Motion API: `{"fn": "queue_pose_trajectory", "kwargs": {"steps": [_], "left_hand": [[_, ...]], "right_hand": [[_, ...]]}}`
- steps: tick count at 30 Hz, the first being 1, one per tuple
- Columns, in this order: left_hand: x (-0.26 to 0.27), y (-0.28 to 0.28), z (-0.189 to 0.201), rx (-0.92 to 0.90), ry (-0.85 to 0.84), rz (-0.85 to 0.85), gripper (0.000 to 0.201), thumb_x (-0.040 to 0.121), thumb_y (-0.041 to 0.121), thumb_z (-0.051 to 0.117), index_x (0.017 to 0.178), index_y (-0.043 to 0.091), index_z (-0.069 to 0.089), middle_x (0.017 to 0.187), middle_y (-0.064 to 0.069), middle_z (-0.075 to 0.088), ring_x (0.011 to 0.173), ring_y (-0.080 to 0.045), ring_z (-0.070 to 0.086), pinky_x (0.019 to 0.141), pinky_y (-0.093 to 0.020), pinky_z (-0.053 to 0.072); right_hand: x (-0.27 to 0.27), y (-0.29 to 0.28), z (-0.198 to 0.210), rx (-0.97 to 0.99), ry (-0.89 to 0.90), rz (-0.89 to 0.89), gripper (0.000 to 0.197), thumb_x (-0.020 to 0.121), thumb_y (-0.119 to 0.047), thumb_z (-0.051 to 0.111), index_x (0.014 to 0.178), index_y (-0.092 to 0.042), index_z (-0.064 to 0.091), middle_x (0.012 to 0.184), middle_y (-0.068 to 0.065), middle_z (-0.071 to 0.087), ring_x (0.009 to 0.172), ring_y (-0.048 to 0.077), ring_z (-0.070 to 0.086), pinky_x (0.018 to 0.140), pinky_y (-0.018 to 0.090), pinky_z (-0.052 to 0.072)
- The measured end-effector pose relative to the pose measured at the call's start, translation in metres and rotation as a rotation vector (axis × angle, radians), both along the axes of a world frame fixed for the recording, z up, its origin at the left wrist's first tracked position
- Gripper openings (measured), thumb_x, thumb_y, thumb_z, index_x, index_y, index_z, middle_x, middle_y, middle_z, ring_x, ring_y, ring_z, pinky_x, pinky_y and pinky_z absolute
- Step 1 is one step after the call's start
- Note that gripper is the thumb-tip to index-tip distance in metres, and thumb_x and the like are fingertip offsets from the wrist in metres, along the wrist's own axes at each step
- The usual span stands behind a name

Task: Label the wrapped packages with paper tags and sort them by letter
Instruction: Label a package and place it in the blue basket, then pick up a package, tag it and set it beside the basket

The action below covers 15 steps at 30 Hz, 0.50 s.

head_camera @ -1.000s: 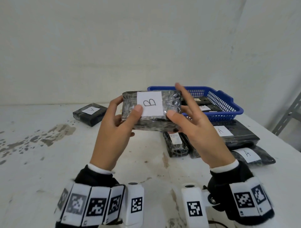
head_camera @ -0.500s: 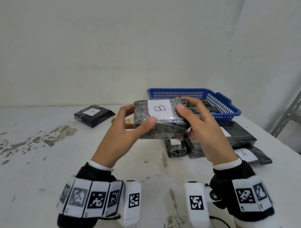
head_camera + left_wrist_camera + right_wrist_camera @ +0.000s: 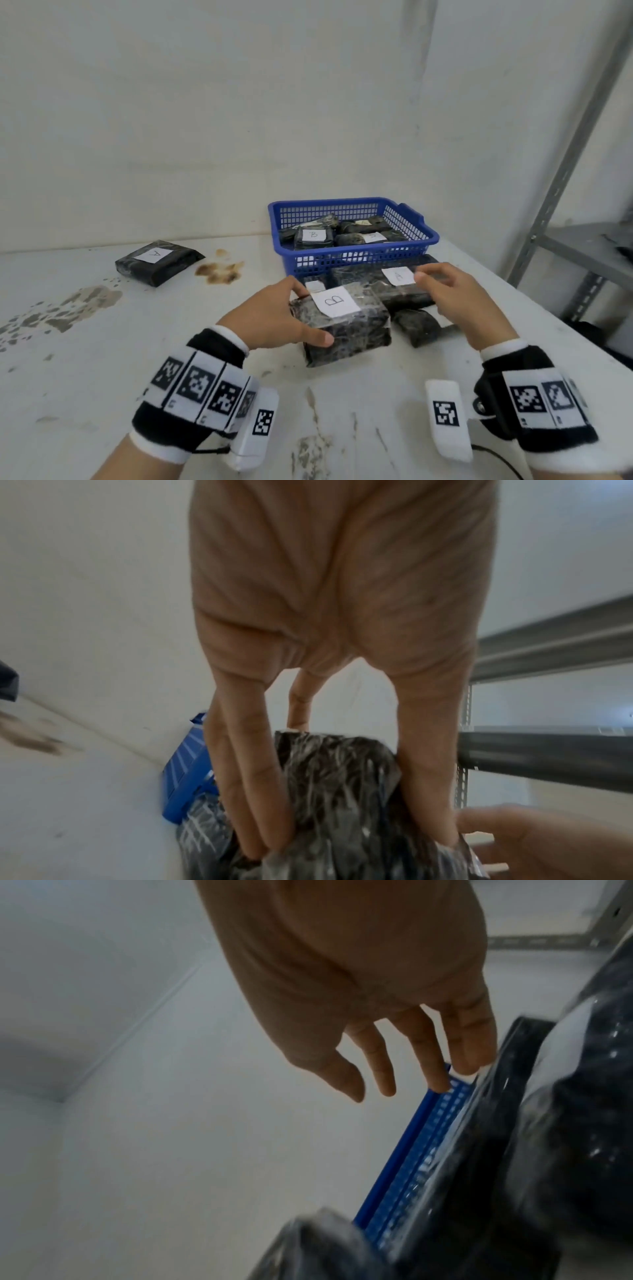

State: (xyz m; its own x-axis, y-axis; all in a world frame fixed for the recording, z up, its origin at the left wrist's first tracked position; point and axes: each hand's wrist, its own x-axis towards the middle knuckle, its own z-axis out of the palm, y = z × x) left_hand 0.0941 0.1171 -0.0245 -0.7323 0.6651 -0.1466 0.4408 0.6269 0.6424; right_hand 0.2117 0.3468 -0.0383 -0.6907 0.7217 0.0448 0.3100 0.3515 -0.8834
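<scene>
Left hand (image 3: 274,317) clasping B-tagged package (image 3: 346,329) on table (image 3: 102,359); right hand (image 3: 459,298) slack-fingered, empty.

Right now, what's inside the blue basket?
The blue basket holds several dark wrapped packages with paper tags; one tag reads B. The other tags are too blurry to read, and anything underneath is hidden.

Even, soft light – faint shadows; both wrist views motion-blurred, head view sharper, bent at edges.
</scene>
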Motion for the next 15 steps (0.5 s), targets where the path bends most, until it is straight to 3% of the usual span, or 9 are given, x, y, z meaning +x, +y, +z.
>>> {"fn": "queue_pose_trajectory", "kwargs": {"steps": [1,3,5,8,11,13,15], "left_hand": [[0.001,0.005,-0.001,-0.033,0.003,-0.012,0.068,0.068,0.044,0.084,0.120,0.025,0.044,0.098,0.011,0.049,0.091,-0.016,0.057,0.081,-0.030,0.049],[0.005,0.015,-0.003,-0.078,-0.005,-0.037,0.069,0.068,0.043,0.084,0.119,0.022,0.043,0.097,0.008,0.053,0.083,-0.015,0.062,0.084,-0.034,0.053],[0.007,0.025,-0.003,-0.112,-0.009,-0.057,0.067,0.069,0.043,0.084,0.116,0.021,0.041,0.095,0.005,0.059,0.074,-0.013,0.064,0.079,-0.032,0.054],[0.009,0.037,-0.004,-0.150,-0.011,-0.072,0.069,0.069,0.043,0.084,0.116,0.021,0.039,0.097,0.001,0.062,0.072,-0.013,0.066,0.071,-0.029,0.054],[0.009,0.047,-0.006,-0.192,0.001,-0.071,0.075,0.068,0.045,0.084,0.120,0.018,0.038,0.109,-0.002,0.062,0.084,-0.016,0.071,0.076,-0.031,0.057],[0.009,0.053,-0.007,-0.226,0.005,-0.058,0.079,0.067,0.045,0.084,0.124,0.016,0.037,0.120,-0.005,0.058,0.088,-0.016,0.071,0.079,-0.030,0.058],[0.008,0.058,-0.008,-0.273,0.035,-0.052,0.086,0.066,0.046,0.085,0.128,0.014,0.036,0.127,-0.009,0.051,0.099,-0.020,0.068,0.085,-0.036,0.058]], "right_hand": [[0.003,0.013,-0.001,0.035,-0.047,-0.040,0.021,0.099,-0.026,0.060,0.118,-0.022,0.062,0.117,0.006,0.063,0.108,0.024,0.058,0.077,0.032,0.047],[0.008,0.039,-0.007,0.084,-0.149,-0.098,0.029,0.095,-0.022,0.062,0.124,-0.021,0.060,0.122,0.010,0.063,0.115,0.033,0.057,0.096,0.042,0.048],[0.014,0.056,-0.010,0.091,-0.261,-0.111,0.041,0.092,-0.020,0.066,0.132,-0.016,0.056,0.125,0.013,0.060,0.122,0.037,0.055,0.109,0.048,0.041],[0.022,0.067,-0.015,0.026,-0.341,-0.103,0.054,0.088,-0.017,0.073,0.138,-0.007,0.054,0.131,0.017,0.059,0.115,0.031,0.057,0.102,0.038,0.046],[0.026,0.070,-0.023,0.002,-0.341,-0.074,0.045,0.085,-0.012,0.077,0.127,-0.003,0.063,0.107,0.013,0.064,0.095,0.025,0.058,0.093,0.038,0.050],[0.027,0.069,-0.025,-0.010,-0.307,-0.073,0.041,0.085,-0.011,0.078,0.123,-0.003,0.065,0.098,0.009,0.064,0.089,0.022,0.057,0.086,0.034,0.049],[0.029,0.066,-0.023,-0.005,-0.288,-0.078,0.035,0.086,-0.012,0.076,0.118,-0.003,0.067,0.088,0.005,0.063,0.087,0.022,0.057,0.088,0.037,0.048]]}}
